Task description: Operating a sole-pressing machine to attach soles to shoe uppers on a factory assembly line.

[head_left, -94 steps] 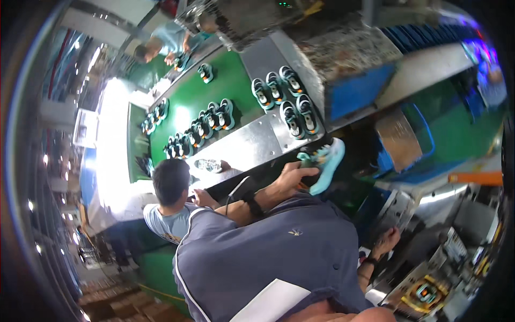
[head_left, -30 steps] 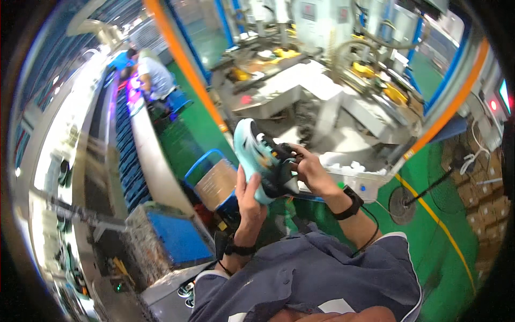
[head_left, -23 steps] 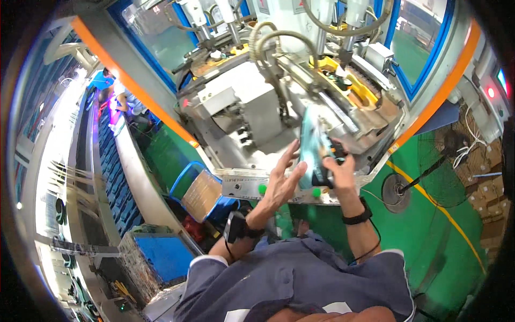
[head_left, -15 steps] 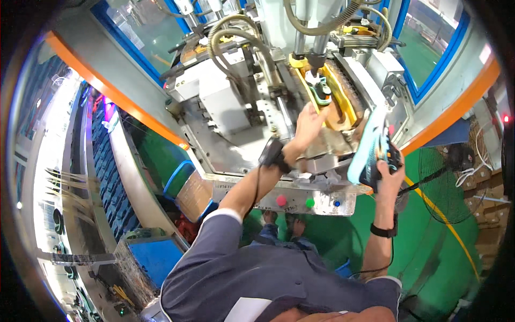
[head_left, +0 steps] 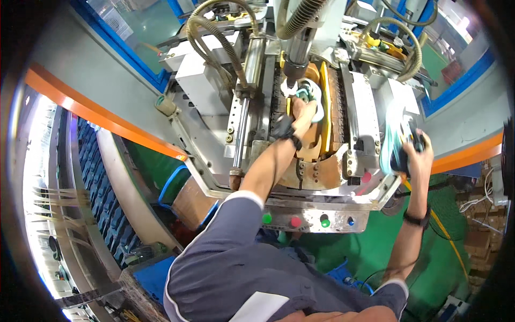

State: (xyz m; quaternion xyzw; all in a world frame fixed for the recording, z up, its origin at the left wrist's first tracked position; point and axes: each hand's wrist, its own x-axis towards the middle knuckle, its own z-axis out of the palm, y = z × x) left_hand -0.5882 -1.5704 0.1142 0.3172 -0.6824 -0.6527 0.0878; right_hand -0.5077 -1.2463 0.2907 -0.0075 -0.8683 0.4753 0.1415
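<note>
Inside the press, a shoe (head_left: 318, 111) with teal and white parts sits under the metal ram (head_left: 296, 63). It lies between yellow and brown pads (head_left: 326, 96). My left hand (head_left: 302, 111) reaches in from the front, its fingers closed around the top of this shoe and partly hidden. Off to the right, beyond the press bed, my right hand (head_left: 420, 155) grips a second shoe (head_left: 397, 145). That one has a pale mint sole and a dark upper, is held on its side, and is slightly blurred.
A control panel with coloured buttons (head_left: 296, 221) runs along the machine's front edge. Orange-edged guards (head_left: 107, 119) flank both sides. Ribbed hoses (head_left: 217, 40) hang above. At left stands a conveyor (head_left: 115, 161); at right, a black fan (head_left: 456, 198).
My left hand has gone from just in front of the pressed shoe to gripping it. My right hand has moved rightward with its shoe. The whole view has shifted too.
</note>
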